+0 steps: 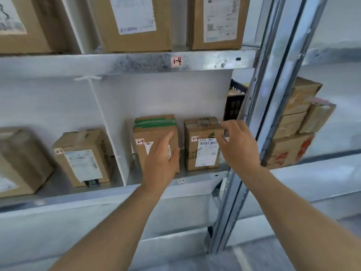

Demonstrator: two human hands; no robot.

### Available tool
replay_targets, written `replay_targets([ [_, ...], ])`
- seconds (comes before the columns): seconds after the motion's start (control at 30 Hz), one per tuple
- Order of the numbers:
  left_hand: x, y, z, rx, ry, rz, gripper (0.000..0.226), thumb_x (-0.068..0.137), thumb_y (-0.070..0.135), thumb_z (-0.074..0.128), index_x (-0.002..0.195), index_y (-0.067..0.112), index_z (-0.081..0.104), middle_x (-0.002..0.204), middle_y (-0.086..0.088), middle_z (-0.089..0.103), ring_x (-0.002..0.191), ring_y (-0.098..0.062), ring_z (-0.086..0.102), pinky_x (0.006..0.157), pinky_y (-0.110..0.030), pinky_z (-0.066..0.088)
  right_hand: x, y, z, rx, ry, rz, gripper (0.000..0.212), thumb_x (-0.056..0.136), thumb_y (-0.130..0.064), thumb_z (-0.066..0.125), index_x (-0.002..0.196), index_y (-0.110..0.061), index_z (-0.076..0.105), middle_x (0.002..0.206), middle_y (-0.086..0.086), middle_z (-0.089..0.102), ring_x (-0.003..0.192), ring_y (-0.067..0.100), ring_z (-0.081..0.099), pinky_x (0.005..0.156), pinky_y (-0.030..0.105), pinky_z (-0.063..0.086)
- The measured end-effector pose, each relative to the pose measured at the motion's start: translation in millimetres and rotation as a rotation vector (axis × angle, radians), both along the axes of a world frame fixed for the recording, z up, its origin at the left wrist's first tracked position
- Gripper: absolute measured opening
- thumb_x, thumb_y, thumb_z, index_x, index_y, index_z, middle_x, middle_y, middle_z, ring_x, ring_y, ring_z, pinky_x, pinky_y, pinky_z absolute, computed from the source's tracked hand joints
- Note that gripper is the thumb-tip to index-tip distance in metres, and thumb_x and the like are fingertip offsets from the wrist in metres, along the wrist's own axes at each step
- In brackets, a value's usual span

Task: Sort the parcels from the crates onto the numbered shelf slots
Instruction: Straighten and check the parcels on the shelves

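1. Standing upright in slot 2-4 (181, 181), two boxes sit side by side; left box (156, 132) lies under the flat, open left hand (162, 163).
2. Right hand (237, 145) pinches the right box (203, 145) at its top right corner; fingers curled on it; long axis vertical.

1. Two brown cardboard parcels stand side by side on the grey metal shelf (199, 174) in front of me, each bearing a small tag marked 2-4.
2. My left hand (162, 159) lies flat against the front of the green-taped cardboard parcel (154, 130), the left one of the pair.
3. My right hand (239, 145) is at the upper right corner of the barcode-labelled cardboard parcel (202, 145), the right one.
4. A white upright divider panel (115, 145) stands left of both; beyond it sits a third label-fronted cardboard box (84, 157).
5. On the shelf above, marked by the pink 1-4 tag (176, 61), stand larger cardboard boxes (214, 22).
6. Right of the steel upright post (273, 118), more taped cardboard cartons (295, 122) are stacked.
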State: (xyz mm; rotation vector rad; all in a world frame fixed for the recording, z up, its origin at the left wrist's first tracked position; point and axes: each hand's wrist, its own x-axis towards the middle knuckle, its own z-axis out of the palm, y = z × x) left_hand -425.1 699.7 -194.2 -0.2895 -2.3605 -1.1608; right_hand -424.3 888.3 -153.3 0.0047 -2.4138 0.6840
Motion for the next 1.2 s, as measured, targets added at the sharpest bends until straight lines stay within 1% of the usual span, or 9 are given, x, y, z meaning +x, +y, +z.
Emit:
replay_targets([
  [0.13, 0.0, 9.2, -49.8, 0.059, -0.178, -0.013, 0.046, 0.095, 0.011, 0.053, 0.140, 0.010, 0.043, 0.138, -0.010, 0.050, 0.126, -0.027, 0.049, 0.103, -0.045, 0.042, -5.3, 6.7, -43.0, -0.087, -0.193, -0.031, 0.025, 0.095, -0.020, 0.052, 0.117, -0.010, 0.055, 0.108, 0.005, 0.051, 0.088, 0.018, 0.048, 0.071, 0.027, 0.036],
  [0.27, -15.9, 32.4, -90.0, 0.071, -0.315, -0.025, 0.054, 0.097, 0.020, 0.052, 0.147, 0.016, 0.033, 0.146, -0.007, 0.043, 0.131, -0.025, 0.044, 0.106, -0.044, 0.041, -29.5, 17.8, -86.4, -0.155, -0.364, -0.049, 0.016, 0.095, -0.018, 0.049, 0.110, -0.015, 0.050, 0.102, 0.005, 0.047, 0.082, 0.017, 0.041, 0.060, 0.028, 0.032],
  [0.37, -33.1, 54.6, -109.0, 0.083, -0.346, -0.015, 0.060, 0.098, 0.021, 0.050, 0.150, 0.022, 0.022, 0.150, -0.001, 0.038, 0.136, -0.020, 0.039, 0.111, -0.040, 0.037, -51.6, 24.9, -118.3, -0.256, -0.421, -0.044, 0.034, 0.092, -0.017, 0.049, 0.126, -0.018, 0.045, 0.112, 0.004, 0.055, 0.087, 0.018, 0.050, 0.061, 0.029, 0.043],
  [0.43, -43.1, 67.0, -119.1, 0.073, -0.363, 0.029, 0.063, 0.098, 0.020, 0.049, 0.151, 0.024, 0.015, 0.151, 0.002, 0.035, 0.136, -0.018, 0.038, 0.109, -0.033, 0.034, -62.9, 25.5, -135.3, -0.321, -0.419, 0.011, 0.042, 0.090, -0.016, 0.051, 0.131, -0.024, 0.042, 0.119, 0.001, 0.058, 0.099, 0.021, 0.056, 0.075, 0.038, 0.055],
  [0.53, -56.5, 77.8, -134.1, 0.097, -0.337, 0.096, 0.070, 0.098, 0.018, 0.050, 0.152, 0.025, 0.007, 0.153, 0.001, 0.031, 0.137, -0.019, 0.035, 0.108, -0.031, 0.034, -75.7, 25.6, -156.7, -0.408, -0.421, 0.066, 0.058, 0.090, -0.013, 0.056, 0.140, -0.030, 0.033, 0.131, -0.002, 0.053, 0.118, 0.022, 0.051, 0.093, 0.038, 0.049],
  [0.8, -83.7, 85.7, -159.5, 0.177, -0.215, 0.120, 0.065, 0.098, 0.013, 0.047, 0.151, 0.031, 0.014, 0.147, 0.005, 0.041, 0.130, -0.013, 0.045, 0.098, -0.019, 0.033, -94.7, 27.0, -182.2, -0.521, -0.325, 0.076, 0.039, 0.095, -0.010, 0.049, 0.132, -0.023, 0.047, 0.124, -0.005, 0.059, 0.100, 0.010, 0.053, 0.082, 0.022, 0.043],
  [0.87, -85.9, 86.6, -163.2, 0.170, -0.196, 0.122, 0.064, 0.098, 0.013, 0.047, 0.151, 0.030, 0.016, 0.145, 0.005, 0.044, 0.128, -0.013, 0.046, 0.099, -0.019, 0.035, -96.1, 28.5, -185.1, -0.489, -0.318, 0.058, 0.037, 0.096, -0.011, 0.046, 0.132, -0.022, 0.047, 0.123, -0.003, 0.060, 0.096, 0.010, 0.052, 0.082, 0.024, 0.046],
  [1.03, -90.1, 90.1, -167.9, 0.139, -0.181, 0.104, 0.066, 0.097, 0.011, 0.048, 0.151, 0.032, 0.015, 0.140, 0.005, 0.050, 0.124, -0.012, 0.049, 0.099, -0.023, 0.039, -98.9, 28.4, -185.7, -0.475, -0.297, 0.024, 0.041, 0.096, -0.009, 0.045, 0.135, -0.019, 0.045, 0.129, -0.002, 0.057, 0.113, 0.020, 0.055, 0.093, 0.034, 0.049],
  [1.2, -83.3, 87.5, -163.9, 0.134, -0.215, 0.064, 0.074, 0.095, 0.009, 0.052, 0.151, 0.032, 0.011, 0.147, 0.005, 0.041, 0.131, -0.011, 0.043, 0.102, -0.021, 0.034, -93.8, 26.3, -189.1, -0.450, -0.323, 0.005, 0.045, 0.092, -0.007, 0.048, 0.135, -0.017, 0.040, 0.131, 0.001, 0.054, 0.113, 0.023, 0.056, 0.093, 0.039, 0.051],
])
